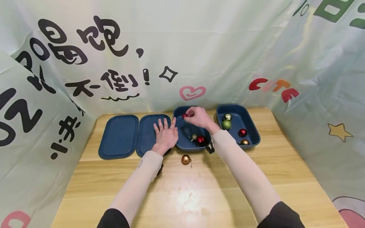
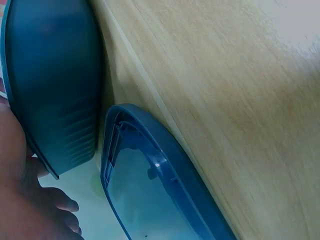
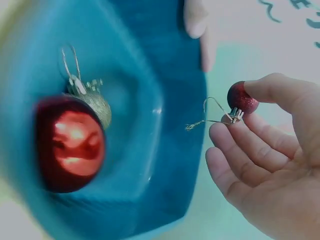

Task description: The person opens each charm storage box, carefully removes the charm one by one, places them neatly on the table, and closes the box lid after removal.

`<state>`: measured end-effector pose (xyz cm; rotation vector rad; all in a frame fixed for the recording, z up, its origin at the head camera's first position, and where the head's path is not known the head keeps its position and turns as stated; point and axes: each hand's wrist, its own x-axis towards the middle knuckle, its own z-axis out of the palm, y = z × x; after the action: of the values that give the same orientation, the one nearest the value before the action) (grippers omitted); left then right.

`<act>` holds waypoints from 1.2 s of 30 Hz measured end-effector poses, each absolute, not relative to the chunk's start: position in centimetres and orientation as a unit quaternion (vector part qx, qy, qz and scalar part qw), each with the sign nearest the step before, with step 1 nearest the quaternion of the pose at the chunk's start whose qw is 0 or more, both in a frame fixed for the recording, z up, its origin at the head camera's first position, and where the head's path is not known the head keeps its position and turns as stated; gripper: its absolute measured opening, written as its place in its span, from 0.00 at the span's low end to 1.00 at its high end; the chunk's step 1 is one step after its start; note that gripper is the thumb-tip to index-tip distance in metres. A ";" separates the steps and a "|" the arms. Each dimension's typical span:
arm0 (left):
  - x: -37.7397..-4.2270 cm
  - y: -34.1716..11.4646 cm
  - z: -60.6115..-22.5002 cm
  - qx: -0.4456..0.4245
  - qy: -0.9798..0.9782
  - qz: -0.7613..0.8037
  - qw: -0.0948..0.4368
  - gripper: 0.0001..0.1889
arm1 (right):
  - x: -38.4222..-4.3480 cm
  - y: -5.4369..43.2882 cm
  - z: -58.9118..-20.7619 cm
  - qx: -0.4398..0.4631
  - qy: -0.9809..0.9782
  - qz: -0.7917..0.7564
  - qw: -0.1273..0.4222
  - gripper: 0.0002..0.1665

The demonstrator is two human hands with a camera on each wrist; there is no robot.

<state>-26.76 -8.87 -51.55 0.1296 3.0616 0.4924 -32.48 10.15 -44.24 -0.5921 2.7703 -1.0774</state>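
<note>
Between thumb and fingertips, my right hand (image 1: 198,117) pinches a small red glitter Christmas ball (image 3: 243,98) with a silvery cap and gold string, over the far part of the middle blue box (image 1: 182,144). Inside that box lie a shiny red ball (image 3: 70,145) and a smaller pale-gold glitter ball (image 3: 100,110) with its hanging loop. My left hand (image 1: 166,136) has its fingers straight and spread at the left rim of this box, above the blue lid (image 1: 148,126). In the right wrist view, left fingertips (image 3: 196,25) show at the rim.
On the wooden table, a copper ball (image 1: 185,159) lies just in front of the middle box. Another blue box (image 1: 243,118) at right holds several balls, among them a green ball (image 1: 226,124). A second lid (image 1: 118,136) lies at far left. Printed cloth (image 1: 228,57) hangs behind.
</note>
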 end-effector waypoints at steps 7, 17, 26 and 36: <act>-26.7 -9.0 -51.6 0.044 0.987 0.156 0.020 0.31 | -28.8 12.2 -45.0 -0.207 0.889 -0.406 0.042 0.17; -26.6 -9.1 -51.6 0.051 0.985 0.166 0.025 0.31 | -25.3 14.1 -45.6 -0.188 0.881 -0.434 0.020 0.14; -26.5 -9.0 -51.5 0.050 0.984 0.167 0.025 0.31 | -23.3 14.9 -46.0 -0.192 0.877 -0.441 0.018 0.13; -26.5 -9.0 -51.4 0.047 0.984 0.171 0.028 0.31 | -21.3 15.5 -46.6 -0.199 0.875 -0.440 0.019 0.12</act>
<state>-26.46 -8.98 -51.44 0.1449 3.0357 0.5289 -21.31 15.52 -46.62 -0.6177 2.7168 -1.3672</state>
